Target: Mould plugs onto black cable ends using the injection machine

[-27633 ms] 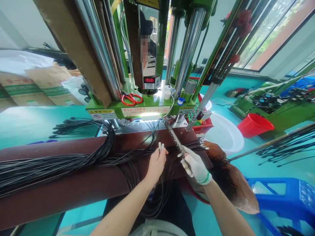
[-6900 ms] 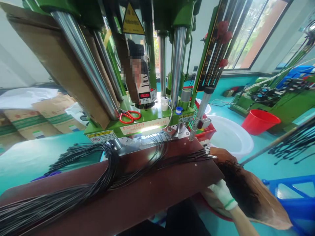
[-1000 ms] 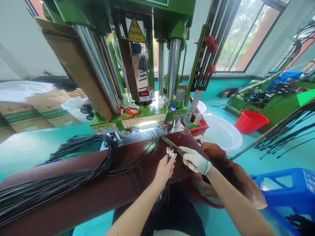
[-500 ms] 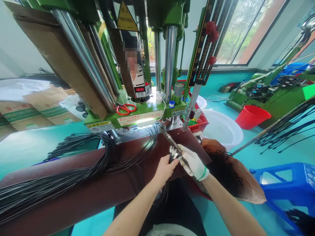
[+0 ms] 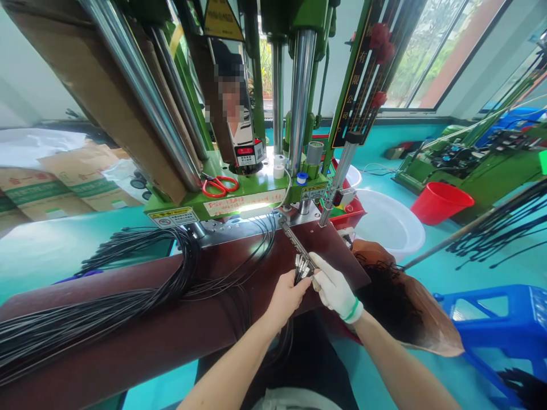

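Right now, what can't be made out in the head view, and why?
All in the head view:
1. How many metal-tipped cables the left hand holds: fingers and overlapping tips hide it.
2. The near end of the metal bar: covered by the gloved right hand.
3. Where the long cable bundle leads: cut off by the left edge.
4. The handwriting on the white label: too small and blurred.

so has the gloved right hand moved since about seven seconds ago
Yes, leftward: it was at the right front corner of the brown board; now the gloved right hand is left of that corner, holding the metal bar.
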A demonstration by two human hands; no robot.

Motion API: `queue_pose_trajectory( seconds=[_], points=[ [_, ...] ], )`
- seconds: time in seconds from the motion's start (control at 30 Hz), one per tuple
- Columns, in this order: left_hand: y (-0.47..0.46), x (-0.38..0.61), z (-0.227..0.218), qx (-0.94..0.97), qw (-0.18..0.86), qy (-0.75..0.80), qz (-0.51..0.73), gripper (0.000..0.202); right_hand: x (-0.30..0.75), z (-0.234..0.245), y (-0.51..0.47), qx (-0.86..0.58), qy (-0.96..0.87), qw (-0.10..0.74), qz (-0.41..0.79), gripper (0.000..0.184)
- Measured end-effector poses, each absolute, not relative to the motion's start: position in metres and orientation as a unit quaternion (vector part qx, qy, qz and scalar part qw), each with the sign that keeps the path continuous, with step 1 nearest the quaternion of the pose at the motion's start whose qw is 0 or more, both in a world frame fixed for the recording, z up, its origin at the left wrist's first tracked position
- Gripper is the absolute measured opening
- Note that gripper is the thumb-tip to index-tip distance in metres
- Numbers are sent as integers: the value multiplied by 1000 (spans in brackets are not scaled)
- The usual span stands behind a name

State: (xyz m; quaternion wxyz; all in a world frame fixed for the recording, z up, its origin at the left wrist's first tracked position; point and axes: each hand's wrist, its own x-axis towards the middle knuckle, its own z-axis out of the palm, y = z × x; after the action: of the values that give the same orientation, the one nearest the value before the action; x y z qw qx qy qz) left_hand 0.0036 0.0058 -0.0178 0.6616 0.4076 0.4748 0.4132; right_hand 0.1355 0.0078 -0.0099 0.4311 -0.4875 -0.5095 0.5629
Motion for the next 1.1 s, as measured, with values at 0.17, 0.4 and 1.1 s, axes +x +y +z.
queue_pose_trajectory(
  seconds=[0.17,0.4,1.1],
  points=[
    [10,-10,-8,394,646,440,483,29,140,-4,11,-496,-457,424,604,54],
    [11,-6,-10,302,710,419,479,33,144,-9,14,-482,-445,424,624,57],
    [13,6,-16,366,636,503,456,35,140,-6,8,-502,-501,395,584,55]
  ],
)
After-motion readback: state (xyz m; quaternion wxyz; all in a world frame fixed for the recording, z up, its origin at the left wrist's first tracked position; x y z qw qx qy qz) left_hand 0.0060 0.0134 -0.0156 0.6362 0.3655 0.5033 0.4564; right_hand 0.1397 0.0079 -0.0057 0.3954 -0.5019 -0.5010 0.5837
